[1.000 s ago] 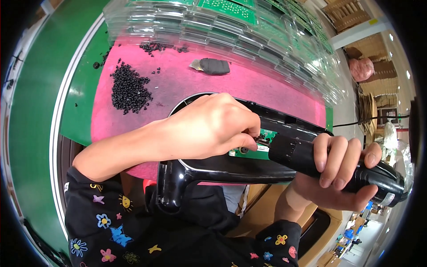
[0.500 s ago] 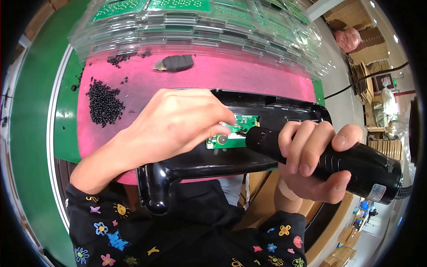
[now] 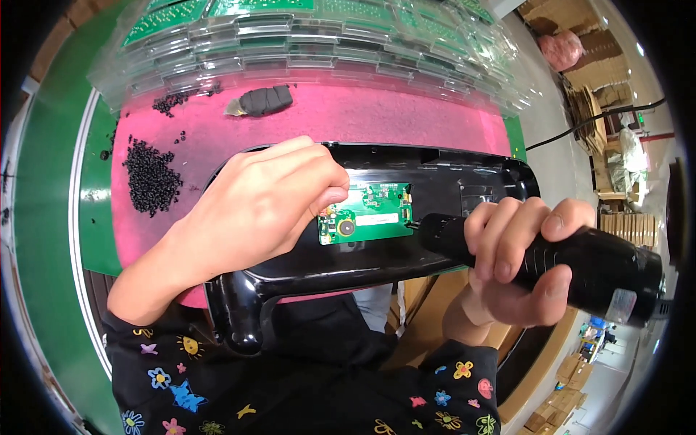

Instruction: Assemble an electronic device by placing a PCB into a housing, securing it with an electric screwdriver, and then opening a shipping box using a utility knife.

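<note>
A green circuit board [image 3: 377, 230] with a round buzzer-like part lies inside a glossy black plastic housing [image 3: 348, 264]. In my right hand [image 3: 518, 254] is a black electric screwdriver [image 3: 453, 238], lying nearly level with its bit pointing left. The bit's tip is at the board's right edge, near the lower corner; whether it touches a screw is too small to tell. My left hand [image 3: 272, 192] hovers over the board's left side, thumb and forefinger pinched together. Anything between those fingertips is hidden.
Small black screws [image 3: 152, 177] lie in a pile on the pink mat [image 3: 196, 130], left of the housing. A blade wrapped in dark tape [image 3: 264, 101] rests farther back. Clear plastic trays [image 3: 290, 54] holding green boards are stacked behind. A black cable [image 3: 580, 130] hangs at right.
My left fingers have drawn back left from beside the screwdriver's bit, uncovering more of the board. The bit has shifted from over the board to its right edge.
</note>
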A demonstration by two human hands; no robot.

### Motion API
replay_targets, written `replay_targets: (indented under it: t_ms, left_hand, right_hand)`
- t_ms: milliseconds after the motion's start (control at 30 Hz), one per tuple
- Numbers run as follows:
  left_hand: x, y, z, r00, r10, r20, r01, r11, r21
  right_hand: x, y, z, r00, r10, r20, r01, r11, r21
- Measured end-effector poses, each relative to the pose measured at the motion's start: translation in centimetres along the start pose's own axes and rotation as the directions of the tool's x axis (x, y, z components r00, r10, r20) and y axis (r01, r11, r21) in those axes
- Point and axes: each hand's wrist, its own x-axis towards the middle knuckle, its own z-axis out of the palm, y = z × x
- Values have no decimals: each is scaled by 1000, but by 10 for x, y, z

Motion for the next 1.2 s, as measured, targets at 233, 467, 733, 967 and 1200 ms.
replay_targets:
  t_ms: [233,467,733,967,1200]
  left_hand:
    - [3,5,1,996,-67,65,69,997,-28]
    - [4,9,-1,979,-112,169,118,992,-30]
    - [-2,5,3,993,-9,119,11,1000,-13]
    - [-1,3,1,986,81,145,-69,994,-83]
    - [-4,-2,1,996,93,-3,-91,975,-204]
  right_hand:
    - [-4,15,-6,991,84,-108,-86,996,-17]
    - [0,15,3,984,175,-35,-176,984,-25]
    - [0,15,-1,986,162,-45,-164,986,-41]
    - [14,-7,19,992,-110,69,73,911,405]
    - [20,-3,34,988,-124,96,76,913,401]
